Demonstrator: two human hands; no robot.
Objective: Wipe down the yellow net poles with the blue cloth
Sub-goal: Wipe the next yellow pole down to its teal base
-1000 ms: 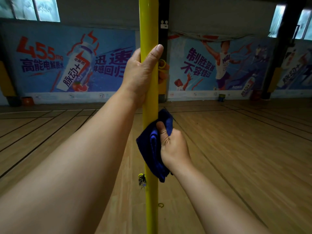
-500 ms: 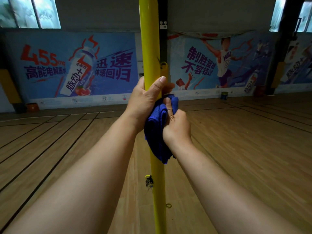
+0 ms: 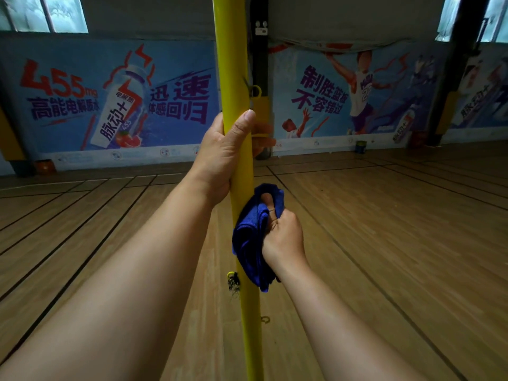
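Yellow net pole [image 3: 233, 64] stands upright dead centre in front of us, on the wooden court floor [image 3: 384, 243]. Risks as we judge them: a small hook with frayed string [image 3: 233, 281] sticks out of the pole just below the blue cloth [image 3: 248, 243], so a downward stroke could snag the cloth there. The cloth is bunched, so it may skip the pole's far side. Our left hand [image 3: 222, 158] is closed around the pole, thumb up the front, steadying it. Our right hand [image 3: 283, 235] grips the cloth, pressing it against the pole's right side.
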